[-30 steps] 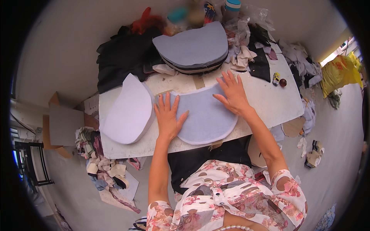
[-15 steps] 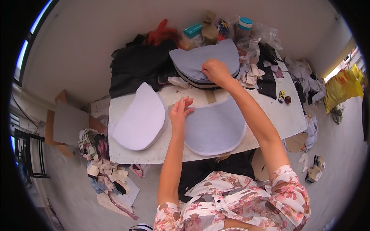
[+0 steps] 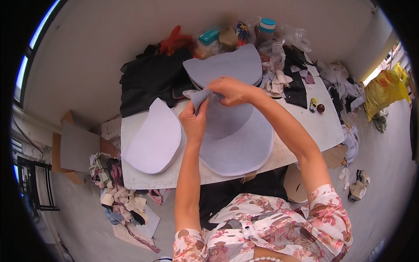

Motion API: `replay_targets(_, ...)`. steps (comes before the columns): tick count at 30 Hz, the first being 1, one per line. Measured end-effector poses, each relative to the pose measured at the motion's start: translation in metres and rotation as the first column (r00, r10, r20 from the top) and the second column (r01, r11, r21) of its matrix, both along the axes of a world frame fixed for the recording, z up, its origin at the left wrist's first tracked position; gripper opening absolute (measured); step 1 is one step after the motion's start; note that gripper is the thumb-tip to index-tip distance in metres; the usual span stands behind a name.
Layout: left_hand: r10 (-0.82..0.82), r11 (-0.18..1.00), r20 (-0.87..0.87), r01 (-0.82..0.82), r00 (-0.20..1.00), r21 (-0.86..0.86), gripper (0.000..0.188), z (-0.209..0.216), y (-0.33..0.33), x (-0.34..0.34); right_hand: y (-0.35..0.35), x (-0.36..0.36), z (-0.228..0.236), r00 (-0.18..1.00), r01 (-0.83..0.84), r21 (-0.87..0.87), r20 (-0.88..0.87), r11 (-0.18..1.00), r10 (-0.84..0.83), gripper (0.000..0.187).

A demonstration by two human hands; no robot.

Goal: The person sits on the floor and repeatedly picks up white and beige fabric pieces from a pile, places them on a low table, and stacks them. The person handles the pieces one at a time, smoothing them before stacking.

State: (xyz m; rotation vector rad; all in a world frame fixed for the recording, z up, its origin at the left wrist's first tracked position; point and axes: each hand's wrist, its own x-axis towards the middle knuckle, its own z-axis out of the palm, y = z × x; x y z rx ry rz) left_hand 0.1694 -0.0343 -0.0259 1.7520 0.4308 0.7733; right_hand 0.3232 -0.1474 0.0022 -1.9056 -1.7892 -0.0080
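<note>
My left hand (image 3: 194, 118) pinches the upturned corner of a thin grey fabric piece (image 3: 224, 118). My right hand (image 3: 232, 90) has its fingers closed on the upper edge of the same piece. The fabric hangs between my hands, over a curved grey panel with a white rim (image 3: 238, 155) lying at the table's near edge. Just beyond my right hand sits a stack of similar grey fabric pieces (image 3: 227, 65), with dark layers beneath. Left of my left hand lies a thick stack of white curved pieces (image 3: 152, 144).
Black cloth (image 3: 150, 83) is heaped at the table's far left. Along the back are a teal box (image 3: 208, 36), a jar with a blue lid (image 3: 266, 28) and plastic bags. A small toy car (image 3: 313, 105) sits on the right. Scraps (image 3: 126, 201) pile on the floor at left.
My right hand has come back from the grey stack toward my left hand, bringing a fabric piece. My left hand has closed on its corner. The view has shifted slightly.
</note>
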Motion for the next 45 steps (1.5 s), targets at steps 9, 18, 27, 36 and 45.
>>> replay_targets(9,0.125,0.990,0.286,-0.103,0.950,-0.092,0.017,0.020,0.021,-0.040,-0.120,0.036,0.029,0.755,0.340,-0.011,-0.593,0.940,-0.280,0.020)
replay_targets(18,0.023,0.931,0.371,0.115,0.928,-0.345,0.026,0.015,0.027,-0.065,-0.148,-0.024,0.020,0.509,0.515,0.313,-0.861,0.798,0.009,0.022)
replay_targets(27,-0.081,0.784,0.217,0.196,0.973,-0.589,0.023,0.002,0.020,-0.101,-0.168,-0.060,0.004,0.306,0.537,0.173,-0.952,0.826,0.000,0.019)
replay_targets(36,-0.057,0.826,-0.080,0.002,0.995,-0.564,0.025,-0.053,0.026,-0.075,-0.154,-0.029,-0.053,0.251,0.547,-0.130,-0.917,0.827,-0.310,0.028)
replay_targets(45,0.378,0.871,-0.335,-0.209,0.863,0.444,0.033,-0.087,0.029,-0.054,-0.135,-0.010,-0.104,0.468,0.728,-0.207,-0.546,0.653,-0.695,0.025)
